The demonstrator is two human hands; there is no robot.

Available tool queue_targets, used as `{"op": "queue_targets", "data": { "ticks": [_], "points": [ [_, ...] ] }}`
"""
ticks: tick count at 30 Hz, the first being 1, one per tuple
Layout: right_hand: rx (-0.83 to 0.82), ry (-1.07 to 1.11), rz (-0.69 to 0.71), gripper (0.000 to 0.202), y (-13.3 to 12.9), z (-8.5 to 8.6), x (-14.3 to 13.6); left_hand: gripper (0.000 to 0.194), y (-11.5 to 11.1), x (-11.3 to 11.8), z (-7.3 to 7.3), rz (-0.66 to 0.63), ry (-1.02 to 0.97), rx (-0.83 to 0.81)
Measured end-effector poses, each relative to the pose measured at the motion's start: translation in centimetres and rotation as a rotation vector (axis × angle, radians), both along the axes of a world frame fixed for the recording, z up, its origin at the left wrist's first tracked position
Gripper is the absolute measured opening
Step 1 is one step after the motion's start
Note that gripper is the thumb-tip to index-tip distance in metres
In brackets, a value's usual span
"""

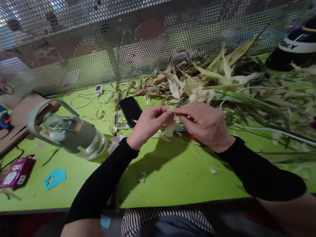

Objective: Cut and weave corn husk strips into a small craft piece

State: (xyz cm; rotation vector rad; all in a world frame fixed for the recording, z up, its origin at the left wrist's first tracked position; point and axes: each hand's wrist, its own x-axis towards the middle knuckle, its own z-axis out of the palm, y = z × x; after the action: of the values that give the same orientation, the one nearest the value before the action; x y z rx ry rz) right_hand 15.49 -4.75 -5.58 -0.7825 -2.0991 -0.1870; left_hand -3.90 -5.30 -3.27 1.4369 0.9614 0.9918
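Left hand (149, 124) and right hand (206, 123) pinch a pale strip (169, 128); husks (225, 77) crowd the back edge of the counter (168, 177); near its back-right corner, a dark bottle (280, 60) bears a label (306, 43) ending "CY".

White band (303, 44) on dark object (287, 57), right side, is showing letters ending "ACY", start unclear. Marks on left purple box (23, 168) are appearing too small to read.

Way in: near strip of green table (170, 177) betw forearms, just small scraps. L: bottle (72, 134) w/ raised handle blocks. Fwd: husk pile (215, 84), then perforated panel (143, 28) = hard stop. R: white cable (288, 135) in the way. Phone (131, 111) flat, low obst. near L hand (148, 125).
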Motion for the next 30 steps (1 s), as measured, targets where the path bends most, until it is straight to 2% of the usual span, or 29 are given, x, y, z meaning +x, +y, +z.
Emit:
{"op": "queue_targets", "data": {
  "ticks": [3,8,12,19,25,30],
  "points": [
    [0.095,-0.156,-0.073,0.026,0.2,-0.4,0.3,0.027,0.0,0.1,-0.1,0.02,-0.027,-0.087],
    [0.193,-0.234,-0.072,0.027,0.2,-0.5,0.5,0.021,0.1,0.1,0.0,0.035,-0.069,-0.133],
    [0.115,-0.2,-0.053,0.026,0.1,-0.3,0.2,0.023,0.1,-0.1,0.0,0.022,-0.073,-0.112],
    [-0.233,0.207,0.012,0.016,-0.3,0.3,-0.8,0.027,0.0,0.0,0.0,0.005,-0.054,0.001],
    [-0.304,0.28,0.023,0.009,-0.3,0.3,-0.8,0.039,0.2,0.0,-0.3,-0.004,-0.039,0.022],
    [-0.226,0.233,0.033,0.005,-0.3,0.4,-0.8,0.038,0.3,0.0,-0.3,-0.006,-0.008,0.014]
  ]
}}
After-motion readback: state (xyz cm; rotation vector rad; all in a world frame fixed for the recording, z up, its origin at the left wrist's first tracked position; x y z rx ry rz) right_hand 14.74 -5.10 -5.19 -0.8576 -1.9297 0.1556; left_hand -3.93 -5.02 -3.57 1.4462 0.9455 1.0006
